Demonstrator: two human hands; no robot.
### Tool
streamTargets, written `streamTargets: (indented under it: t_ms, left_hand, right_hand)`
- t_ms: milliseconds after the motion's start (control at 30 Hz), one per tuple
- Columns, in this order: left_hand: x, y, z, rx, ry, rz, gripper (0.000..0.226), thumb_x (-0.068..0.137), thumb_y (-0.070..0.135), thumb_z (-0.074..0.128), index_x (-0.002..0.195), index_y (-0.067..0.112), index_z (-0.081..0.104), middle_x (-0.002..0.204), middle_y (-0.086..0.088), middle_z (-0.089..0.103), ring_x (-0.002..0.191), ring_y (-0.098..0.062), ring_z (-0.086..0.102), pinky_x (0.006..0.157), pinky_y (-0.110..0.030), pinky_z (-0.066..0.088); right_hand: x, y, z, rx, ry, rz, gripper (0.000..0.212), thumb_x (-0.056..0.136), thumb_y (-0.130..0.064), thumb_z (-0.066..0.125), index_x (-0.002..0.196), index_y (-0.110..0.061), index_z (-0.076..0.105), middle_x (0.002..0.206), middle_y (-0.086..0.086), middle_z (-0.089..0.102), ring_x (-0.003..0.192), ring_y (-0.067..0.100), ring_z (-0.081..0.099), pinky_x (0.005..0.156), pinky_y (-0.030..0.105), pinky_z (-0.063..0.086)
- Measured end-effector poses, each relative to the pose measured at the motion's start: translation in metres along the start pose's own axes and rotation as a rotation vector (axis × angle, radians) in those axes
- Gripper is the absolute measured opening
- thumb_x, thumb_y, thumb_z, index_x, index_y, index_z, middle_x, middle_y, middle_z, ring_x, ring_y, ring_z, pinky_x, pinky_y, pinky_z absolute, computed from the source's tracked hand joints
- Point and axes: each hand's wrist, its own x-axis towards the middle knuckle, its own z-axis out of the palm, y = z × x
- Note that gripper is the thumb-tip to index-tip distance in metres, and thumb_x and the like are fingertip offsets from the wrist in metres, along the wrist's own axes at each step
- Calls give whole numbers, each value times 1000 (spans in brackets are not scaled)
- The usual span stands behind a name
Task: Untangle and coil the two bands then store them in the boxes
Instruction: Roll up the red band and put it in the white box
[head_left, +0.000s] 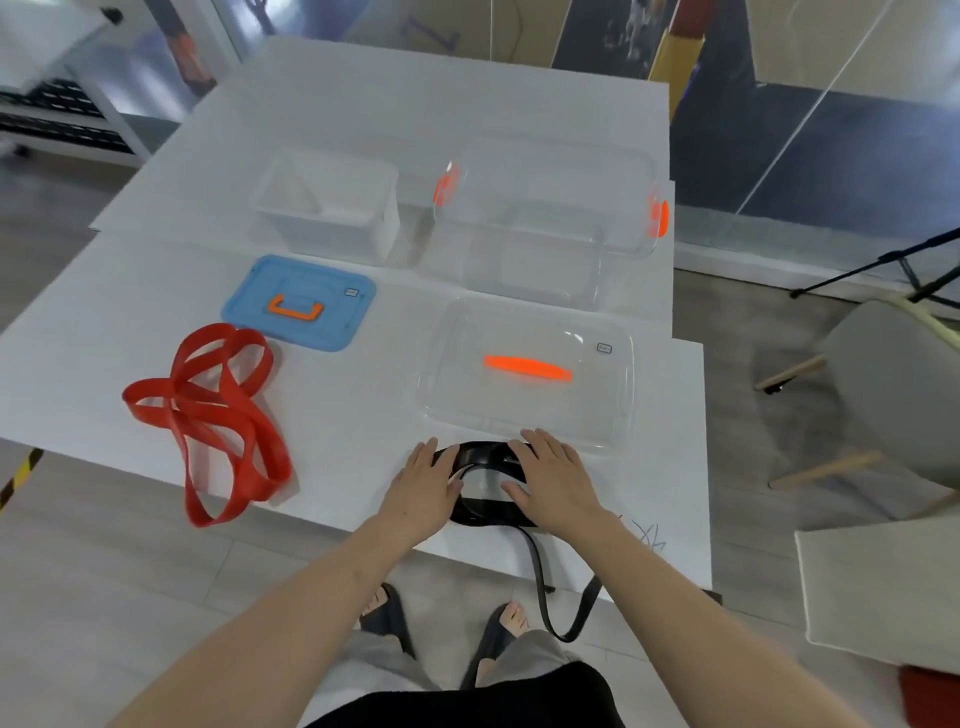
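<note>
A black band (480, 457) lies partly coiled at the table's near edge, and one loop of it hangs over the edge toward the floor. My left hand (423, 486) presses flat on the coil's left side. My right hand (553, 478) presses flat on its right side. A red band (208, 415) lies tangled in loose loops at the near left of the table. Two open boxes stand at the back: a small white box (332, 208) and a larger clear box (545, 218) with orange latches.
A blue lid (298, 301) with an orange handle lies in front of the white box. A clear lid (524, 374) with an orange handle lies just beyond my hands. A grey chair (883, 395) stands to the right of the table (363, 395).
</note>
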Motion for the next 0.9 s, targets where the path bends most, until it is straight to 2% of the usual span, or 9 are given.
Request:
streamTargets:
  t_ms: [200,333,467,633,767,900]
  left_hand:
    - [-24,-43,-37,76,175,19,58,108,37,44,161,21,29,169,-13,24,157,-31,22,118,-46,38]
    - [-39,-105,-60,141,312,32,53,100,30,60,151,19,49,156,-17,48,147,-40,42,114,-56,42]
    - [-62,-173,-95,122,374,-20,49,101,30,59,148,20,52,152,-15,53,144,-40,45,114,-57,41]
    - [-99,-272,-129,66,394,-61,44,99,29,56,142,18,56,143,-12,57,137,-37,52,110,-54,45]
    - [-121,-339,-138,23,349,-72,46,95,29,58,139,17,58,140,-11,59,130,-35,56,102,-51,50]
    - [-125,-371,-144,-23,282,-82,46,100,26,54,145,15,53,143,-9,59,133,-32,54,108,-48,48]
  right_hand:
    - [6,-51,-9,-8,160,-14,50,99,-42,61,143,-18,60,156,9,55,148,33,49,114,50,42]
    - [24,-112,-5,-4,196,-34,45,101,-39,60,141,-19,63,154,6,57,145,29,52,112,46,44]
    - [53,-195,5,19,180,-69,44,103,-34,60,144,-19,62,154,5,58,144,29,53,114,46,44]
    - [84,-305,25,38,153,-75,40,105,-32,57,142,-21,63,153,1,58,143,26,53,111,43,45]
    - [97,-368,42,59,125,-67,39,103,-32,56,138,-21,66,146,1,64,137,27,57,107,45,50]
    - [106,-400,51,41,56,-28,39,103,-35,56,138,-20,65,141,1,65,132,28,59,104,45,52]
